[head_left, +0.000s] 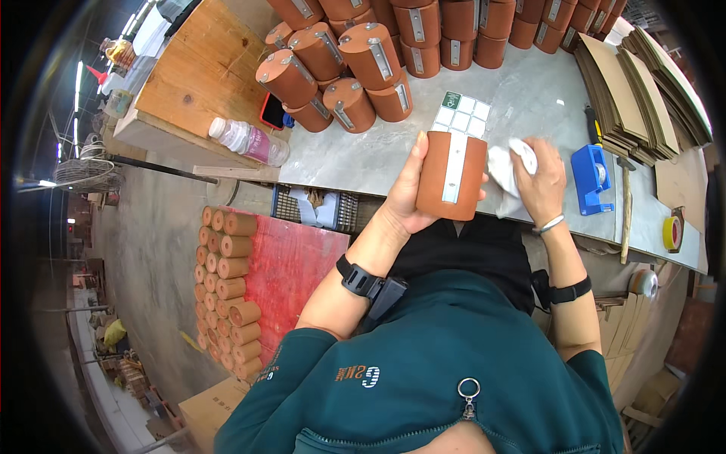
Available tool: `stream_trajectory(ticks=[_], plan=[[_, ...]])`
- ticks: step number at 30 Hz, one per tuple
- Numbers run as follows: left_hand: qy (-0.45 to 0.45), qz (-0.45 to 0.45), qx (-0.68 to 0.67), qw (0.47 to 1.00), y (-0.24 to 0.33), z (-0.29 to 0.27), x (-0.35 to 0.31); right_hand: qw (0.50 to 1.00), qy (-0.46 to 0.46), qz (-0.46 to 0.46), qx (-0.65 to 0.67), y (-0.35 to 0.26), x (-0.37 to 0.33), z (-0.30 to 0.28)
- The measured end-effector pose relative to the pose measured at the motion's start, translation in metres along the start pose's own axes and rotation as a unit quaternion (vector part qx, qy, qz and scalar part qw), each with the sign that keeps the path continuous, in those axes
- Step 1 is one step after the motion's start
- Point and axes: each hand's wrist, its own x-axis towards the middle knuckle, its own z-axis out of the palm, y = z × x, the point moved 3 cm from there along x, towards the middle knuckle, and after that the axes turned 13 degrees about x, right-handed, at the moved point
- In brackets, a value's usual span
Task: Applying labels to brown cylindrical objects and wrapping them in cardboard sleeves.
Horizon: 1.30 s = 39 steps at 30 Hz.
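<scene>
A reddish-brown clay cylinder (433, 176) with a pale metal strip down its side is gripped by my left hand (404, 198), thumb along its left edge. It is held up at the table's near edge. To its right, my right hand (541, 175) is closed on a crumpled white cloth (505, 172), which is apart from the cylinder. Just beyond the cylinder, a sheet of white square labels (458, 115) with one green corner lies on the grey table (325, 155).
Stacked clay cylinders (346, 106) fill the table's far side. Cardboard sheets (616, 98), a blue tape dispenser (591, 180), a hammer (625, 204) and a yellow tape roll (671, 233) lie at right. A plastic bottle (249, 141) stands left. Smaller cylinders (227, 287) sit on a red board (295, 261).
</scene>
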Motion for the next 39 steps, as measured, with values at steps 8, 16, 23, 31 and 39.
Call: stream_trajectory(ticks=[8,16,23,31,39], plan=[[0.035,-0.029,-0.013,0.999,-0.003,-0.016,-0.004,0.991,0.039,-0.052,-0.114,0.008,-0.028,-0.026],[0.086,-0.059,0.047,0.993,-0.004,-0.020,-0.003,0.961,-0.225,-0.070,-0.146,0.027,-0.050,-0.027],[0.042,-0.059,-0.089,0.993,-0.010,-0.026,-0.010,0.971,-0.180,0.025,-0.152,0.036,-0.045,-0.037],[0.008,-0.056,-0.079,0.995,-0.021,-0.028,-0.007,0.975,-0.044,0.066,0.209,-0.015,-0.014,-0.028],[0.035,-0.096,-0.065,0.993,-0.026,0.005,-0.012,0.967,0.042,-0.143,0.206,-0.088,0.011,0.018]])
